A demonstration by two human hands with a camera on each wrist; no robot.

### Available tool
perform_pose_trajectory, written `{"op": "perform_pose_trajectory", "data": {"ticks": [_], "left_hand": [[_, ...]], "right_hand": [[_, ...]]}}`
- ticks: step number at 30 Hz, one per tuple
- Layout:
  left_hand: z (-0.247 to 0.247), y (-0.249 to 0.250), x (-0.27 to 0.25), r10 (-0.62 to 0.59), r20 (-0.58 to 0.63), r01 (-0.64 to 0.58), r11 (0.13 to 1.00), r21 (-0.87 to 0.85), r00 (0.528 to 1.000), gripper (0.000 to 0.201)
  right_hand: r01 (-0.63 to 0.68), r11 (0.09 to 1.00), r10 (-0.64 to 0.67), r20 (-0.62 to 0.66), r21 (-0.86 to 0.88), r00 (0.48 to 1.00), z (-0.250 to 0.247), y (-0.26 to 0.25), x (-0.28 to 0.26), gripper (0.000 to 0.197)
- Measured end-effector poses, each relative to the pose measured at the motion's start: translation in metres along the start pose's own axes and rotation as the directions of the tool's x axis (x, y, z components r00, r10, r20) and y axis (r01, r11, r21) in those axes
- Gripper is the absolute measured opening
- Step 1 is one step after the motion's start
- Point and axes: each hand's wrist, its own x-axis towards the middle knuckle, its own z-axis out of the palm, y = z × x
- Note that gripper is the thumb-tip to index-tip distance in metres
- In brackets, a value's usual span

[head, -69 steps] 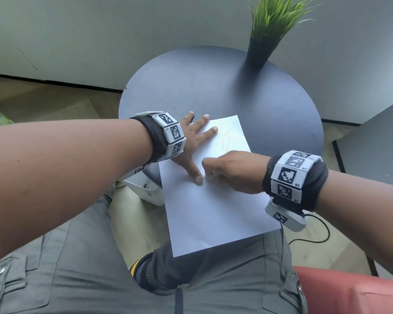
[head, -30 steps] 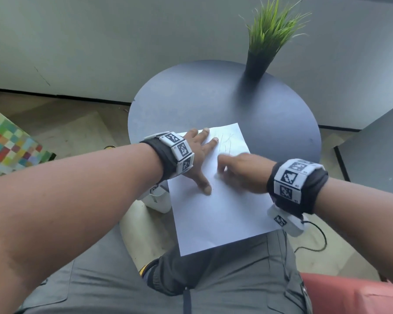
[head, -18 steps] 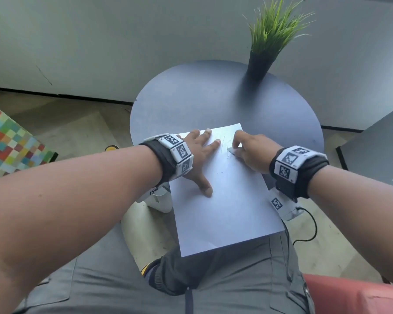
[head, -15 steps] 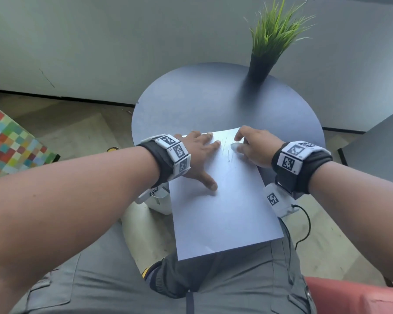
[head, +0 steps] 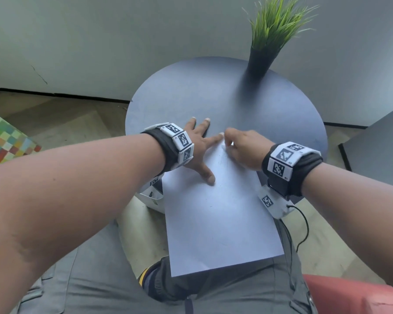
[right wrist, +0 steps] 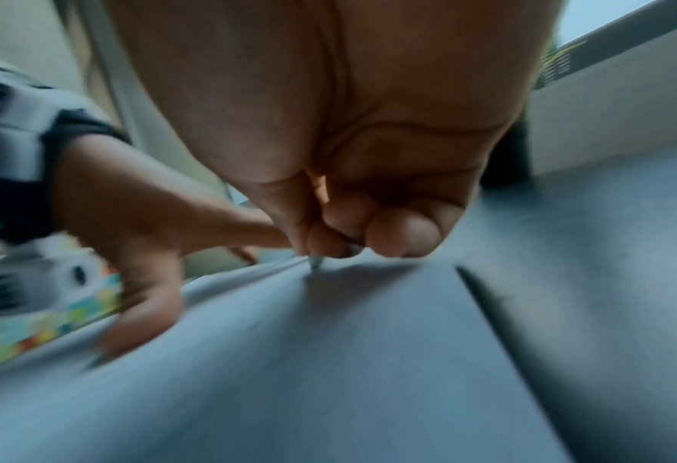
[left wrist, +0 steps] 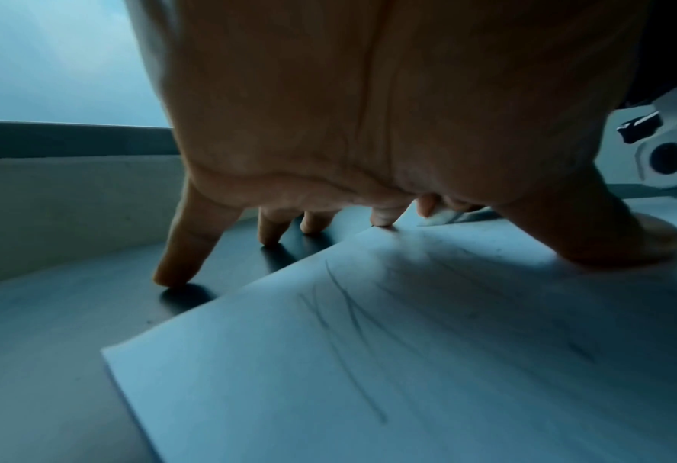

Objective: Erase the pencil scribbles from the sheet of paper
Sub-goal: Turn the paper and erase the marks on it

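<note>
Right hand point(head: 243, 148) farther up sheet point(head: 218, 218), beside plant point(head: 270, 30)

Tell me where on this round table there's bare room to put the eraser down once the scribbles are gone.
The round table is bare between the potted plant and the far edge of the sheet of paper, and along its right rim past the right hand. It is crowded at the sheet's far end, where the left hand presses down and the right hand pinches the eraser.
</note>
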Motion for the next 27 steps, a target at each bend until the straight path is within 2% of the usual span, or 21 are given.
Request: {"op": "perform_pose_trajectory", "data": {"ticks": [2,3,7,11,12,13,15,17,19,20,21,23,24,25,27], "left_hand": [[0.0,0.0,-0.001,0.008,0.005,-0.008,1.0,0.003,1.0,0.132],[-0.001,-0.001,0.0,0.008,0.007,-0.008,1.0,0.008,1.0,0.132],[-0.002,-0.002,0.003,0.006,0.021,-0.007,0.999,0.044,1.0,0.133],[-0.002,-0.004,0.002,0.013,0.028,-0.014,0.998,0.06,1.0,0.133],[-0.002,-0.004,0.003,0.013,0.029,-0.015,0.998,0.067,0.999,0.133],[-0.003,-0.004,0.003,0.014,0.029,-0.016,0.997,0.079,0.999,0.133],[-0.003,-0.003,0.005,0.013,0.026,-0.015,0.995,0.102,1.0,0.134],[-0.002,-0.002,0.004,0.009,0.03,-0.012,0.995,0.098,1.0,0.135],[-0.001,-0.002,0.004,0.008,0.03,-0.01,0.996,0.091,1.0,0.136],[-0.001,-0.002,0.004,0.01,0.026,-0.012,0.995,0.095,1.0,0.135],[-0.002,-0.002,0.005,0.011,0.024,-0.014,0.995,0.098,1.0,0.135],[-0.003,-0.001,0.005,0.008,0.025,-0.01,0.993,0.115,1.0,0.136],[-0.003,0.0,0.005,0.005,0.026,-0.008,0.993,0.122,1.0,0.136],[-0.003,0.0,0.004,0.004,0.028,-0.007,0.993,0.121,1.0,0.136],[-0.002,-0.001,0.003,0.007,0.028,-0.01,0.995,0.101,1.0,0.136]], "right_hand": [[0.165,0.986,-0.163,0.065,-0.031,0.985,0.008,-0.004,-0.007,0.009],[0.194,0.98,-0.19,0.079,-0.039,0.978,0.007,-0.005,-0.007,0.009],[0.031,0.999,-0.031,0.007,0.006,0.999,-0.007,0.009,0.004,0.01],[0.233,0.972,-0.233,0.119,0.013,0.965,0.002,0.002,-0.004,0.004],[0.217,0.976,-0.216,0.126,0.011,0.968,-0.001,0.002,-0.004,0.004],[0.145,0.989,-0.145,0.091,0.011,0.985,-0.005,0.008,0.001,0.008],[0.026,1.0,-0.026,-0.028,0.011,0.999,-0.011,0.018,0.008,0.011],[0.093,0.996,-0.092,0.014,-0.02,0.996,-0.005,0.012,0.004,0.009],[0.241,0.971,-0.236,0.18,-0.002,0.955,0.004,-0.004,-0.007,0.01],[0.27,0.963,-0.263,0.219,-0.005,0.94,0.004,-0.007,-0.009,0.011],[0.245,0.969,-0.237,0.19,-0.019,0.953,0.0,-0.004,-0.005,0.012],[0.074,0.997,-0.073,0.026,-0.028,0.997,-0.011,0.009,0.007,0.013],[0.017,0.999,-0.018,-0.029,-0.037,0.999,-0.013,0.013,0.009,0.014],[0.026,0.998,-0.027,-0.018,-0.056,0.999,-0.011,0.013,0.007,0.015],[0.162,0.986,-0.155,0.126,-0.045,0.98,-0.003,0.001,-0.001,0.014]]}}
